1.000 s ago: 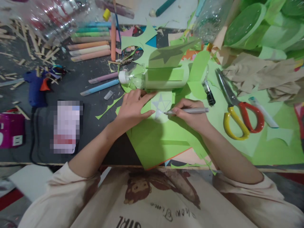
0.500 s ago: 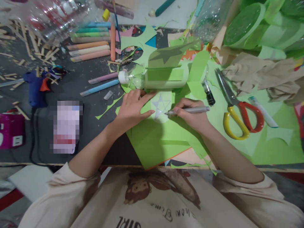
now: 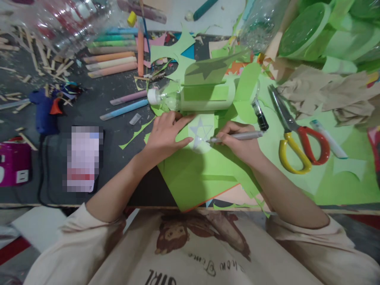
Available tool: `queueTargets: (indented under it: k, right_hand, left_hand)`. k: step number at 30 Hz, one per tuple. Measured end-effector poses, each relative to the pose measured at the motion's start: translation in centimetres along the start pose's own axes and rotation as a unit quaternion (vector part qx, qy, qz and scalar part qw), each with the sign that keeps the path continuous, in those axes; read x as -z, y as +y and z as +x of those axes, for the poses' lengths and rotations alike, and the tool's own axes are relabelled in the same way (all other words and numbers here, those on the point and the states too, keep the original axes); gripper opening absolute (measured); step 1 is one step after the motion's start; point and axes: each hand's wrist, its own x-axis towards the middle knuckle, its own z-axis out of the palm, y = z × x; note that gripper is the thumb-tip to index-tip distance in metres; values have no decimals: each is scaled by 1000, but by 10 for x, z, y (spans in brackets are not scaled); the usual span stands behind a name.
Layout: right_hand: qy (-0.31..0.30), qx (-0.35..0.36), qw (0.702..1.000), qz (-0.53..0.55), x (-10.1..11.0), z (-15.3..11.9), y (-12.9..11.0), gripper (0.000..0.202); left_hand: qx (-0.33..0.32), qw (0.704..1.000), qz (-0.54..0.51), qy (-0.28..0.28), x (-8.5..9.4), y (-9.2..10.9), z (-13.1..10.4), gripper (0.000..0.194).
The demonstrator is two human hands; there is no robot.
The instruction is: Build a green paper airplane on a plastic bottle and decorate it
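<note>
In my right hand (image 3: 237,140) is a grey marker pen (image 3: 247,135), its tip resting on a pale paper circle (image 3: 204,147). A star outline is drawn on that circle, with part of it coloured in grey-blue. My left hand (image 3: 168,134) lies flat with fingers spread, thumb at the circle's left edge, on the green paper sheets (image 3: 190,170). Just beyond my hands a clear plastic bottle (image 3: 170,97) with a white cap lies on its side, wrapped in green paper.
Scissors (image 3: 292,138) with yellow and red handles lie to the right, near crumpled brown paper (image 3: 320,93). On the left are a blue glue gun (image 3: 44,113), a phone (image 3: 84,158) and scattered sticks. Several capped markers (image 3: 113,63) sit at the back left.
The rear end of the marker pen has shifted very slightly. My left hand has kept its place.
</note>
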Motion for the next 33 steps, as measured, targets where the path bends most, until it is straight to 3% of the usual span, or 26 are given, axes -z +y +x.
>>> queueTargets:
  k: [33]
  right_hand:
    - [-5,-14,1000,4,2,1,-2,19]
  left_hand:
    - [-10,1000,10,4,-1,-1,-1,59]
